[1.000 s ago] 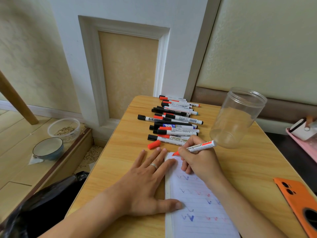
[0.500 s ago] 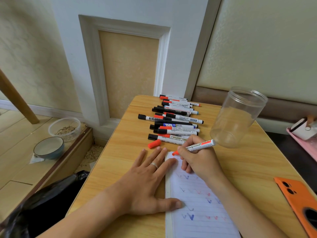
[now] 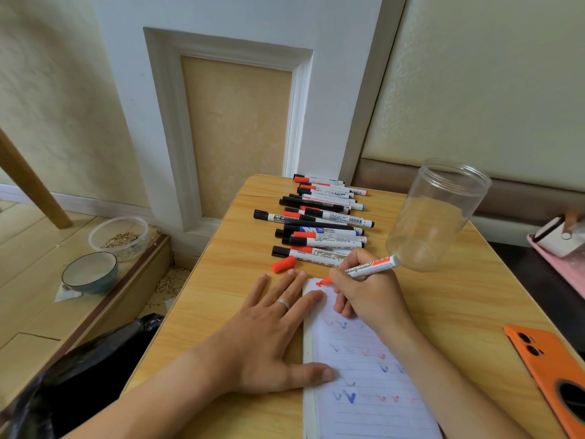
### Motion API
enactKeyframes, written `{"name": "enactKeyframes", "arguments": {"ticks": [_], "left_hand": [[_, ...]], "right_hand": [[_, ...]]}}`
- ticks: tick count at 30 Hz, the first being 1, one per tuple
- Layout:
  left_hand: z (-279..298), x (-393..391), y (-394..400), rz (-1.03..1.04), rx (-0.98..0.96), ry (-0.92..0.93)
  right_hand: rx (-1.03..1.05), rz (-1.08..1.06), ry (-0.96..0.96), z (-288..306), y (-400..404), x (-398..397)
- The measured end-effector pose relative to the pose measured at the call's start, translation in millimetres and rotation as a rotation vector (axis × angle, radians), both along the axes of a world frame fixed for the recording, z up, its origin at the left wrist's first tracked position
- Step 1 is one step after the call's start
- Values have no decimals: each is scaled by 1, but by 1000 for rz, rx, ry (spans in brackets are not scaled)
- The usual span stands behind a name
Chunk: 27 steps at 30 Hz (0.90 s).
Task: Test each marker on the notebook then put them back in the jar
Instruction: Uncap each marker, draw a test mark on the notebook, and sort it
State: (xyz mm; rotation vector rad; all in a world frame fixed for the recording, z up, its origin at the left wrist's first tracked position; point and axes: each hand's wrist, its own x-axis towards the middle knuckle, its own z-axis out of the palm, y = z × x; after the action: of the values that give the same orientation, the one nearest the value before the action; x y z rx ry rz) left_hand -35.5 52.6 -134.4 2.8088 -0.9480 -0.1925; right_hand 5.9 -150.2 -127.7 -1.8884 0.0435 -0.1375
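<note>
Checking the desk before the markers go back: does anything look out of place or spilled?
On the table, no. On the floor to the left, loose grain lies scattered below the step, outside the clear tub of grain.

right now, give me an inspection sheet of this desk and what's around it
surface: wooden table, grain finish, a seam across its far end
job's things: notebook open, with blue and red test marks; red marker uncapped, tip at the page top; its red cap loose on the table; pile of capped markers lying behind; clear jar with nothing in it
clutter: orange phone at the right edge
grippers: left hand flat, fingers spread, pressing the notebook edge; right hand holds the red marker
cables: nothing seen
surroundings: two bowls on the floor at left, black bag, pink tray at right
</note>
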Motion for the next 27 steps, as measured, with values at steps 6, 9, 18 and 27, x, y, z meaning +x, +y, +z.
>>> {"name": "enactKeyframes", "arguments": {"ticks": [6, 9, 18, 27], "left_hand": [[0, -1, 0, 2, -6, -8], [-2, 0, 0, 2, -18, -21], [2, 5, 7, 97, -386, -39], [-3, 45, 6, 466, -376, -265]], "right_hand": [[-3, 58, 11, 1, -1, -2], [66, 20, -3, 0, -2, -1], [153, -14, 8, -1, -2, -1], [116, 66, -13, 2, -3, -7]]}}
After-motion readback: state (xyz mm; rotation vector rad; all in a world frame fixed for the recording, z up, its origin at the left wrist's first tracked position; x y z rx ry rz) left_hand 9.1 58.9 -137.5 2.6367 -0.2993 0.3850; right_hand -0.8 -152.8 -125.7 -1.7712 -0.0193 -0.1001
